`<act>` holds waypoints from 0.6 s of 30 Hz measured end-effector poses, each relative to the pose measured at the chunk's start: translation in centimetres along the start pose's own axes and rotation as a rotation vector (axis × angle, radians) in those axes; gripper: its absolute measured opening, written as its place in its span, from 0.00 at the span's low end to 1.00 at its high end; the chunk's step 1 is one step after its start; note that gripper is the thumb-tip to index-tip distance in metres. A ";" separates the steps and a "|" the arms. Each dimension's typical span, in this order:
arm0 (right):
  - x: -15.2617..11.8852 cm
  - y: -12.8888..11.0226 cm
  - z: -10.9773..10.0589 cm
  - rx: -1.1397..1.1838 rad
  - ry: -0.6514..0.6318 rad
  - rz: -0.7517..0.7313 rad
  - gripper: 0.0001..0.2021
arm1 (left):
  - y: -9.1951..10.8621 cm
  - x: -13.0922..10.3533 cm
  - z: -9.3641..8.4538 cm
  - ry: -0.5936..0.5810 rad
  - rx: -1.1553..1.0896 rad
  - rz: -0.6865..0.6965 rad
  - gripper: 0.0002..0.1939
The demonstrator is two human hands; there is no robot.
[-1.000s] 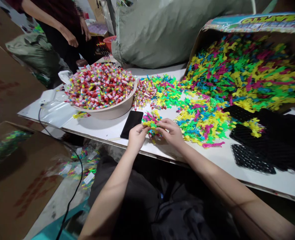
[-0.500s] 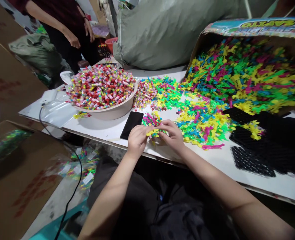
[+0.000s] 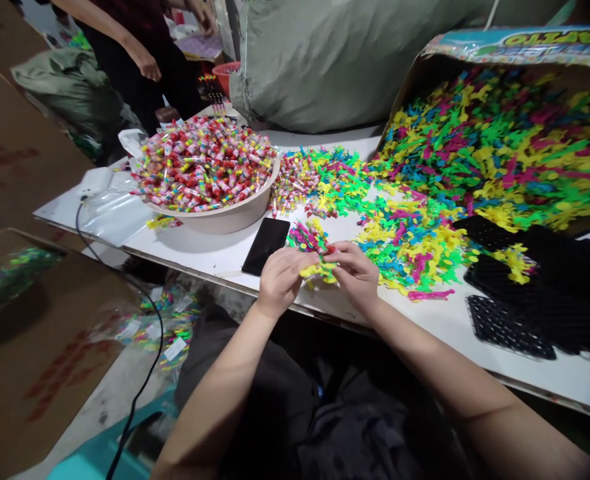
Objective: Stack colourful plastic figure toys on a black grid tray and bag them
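My left hand [image 3: 281,281] is closed on a yellow plastic toy figure [image 3: 319,271] over the table's front edge. Close beside it, my right hand [image 3: 359,275] pinches a small red-ended piece [image 3: 331,249] at the same figure; the fingers hide most of it. Just behind the hands lies a small heap of pink, green and yellow toy figures [image 3: 307,235]. A larger spread of such figures [image 3: 405,247] covers the table to the right. To the left of my left hand lies a black phone [image 3: 266,245].
A beige basin [image 3: 225,222] heaped with small wrapped red-and-pink pieces [image 3: 205,167] stands at left. A tipped carton [image 3: 475,50] spills toy figures at right, near black perforated trays [image 3: 509,327]. Behind is a big grey-green sack [image 3: 315,67]. A co-worker's hand [image 3: 149,68] shows at upper left.
My right hand has shifted slightly away from the left, and a red-ended piece now shows in its fingers. The co-worker's other hand has risen. The view has moved slightly.
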State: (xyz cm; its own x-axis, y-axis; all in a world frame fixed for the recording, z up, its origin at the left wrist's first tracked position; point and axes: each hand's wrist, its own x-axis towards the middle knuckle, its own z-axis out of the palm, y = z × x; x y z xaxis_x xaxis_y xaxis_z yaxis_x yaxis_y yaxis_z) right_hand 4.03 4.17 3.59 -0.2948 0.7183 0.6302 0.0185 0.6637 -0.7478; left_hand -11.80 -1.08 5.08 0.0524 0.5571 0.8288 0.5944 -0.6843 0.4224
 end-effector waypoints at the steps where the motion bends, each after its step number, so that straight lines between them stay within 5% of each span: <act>1: 0.0 0.0 0.0 -0.019 0.021 0.017 0.09 | 0.0 0.0 0.2 0.017 -0.016 -0.069 0.10; 8: 2.1 1.5 -0.8 -0.133 0.196 0.154 0.08 | -0.7 0.5 0.8 0.277 -0.380 -0.725 0.14; 12: 3.0 2.7 -1.0 0.015 0.178 0.422 0.13 | -1.5 0.6 1.1 0.246 -0.542 -0.873 0.15; 18: 2.3 2.2 0.2 0.444 -0.010 0.719 0.18 | -1.8 0.6 1.5 0.198 -0.546 -0.950 0.19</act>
State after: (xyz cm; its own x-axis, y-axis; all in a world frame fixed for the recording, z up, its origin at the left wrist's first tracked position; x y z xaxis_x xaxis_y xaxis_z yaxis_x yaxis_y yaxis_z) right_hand 3.18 7.25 3.30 -0.3635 0.9311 -0.0309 -0.1715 -0.0996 -0.9801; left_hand -11.65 1.16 4.32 -0.3945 0.9127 0.1063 -0.1107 -0.1620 0.9806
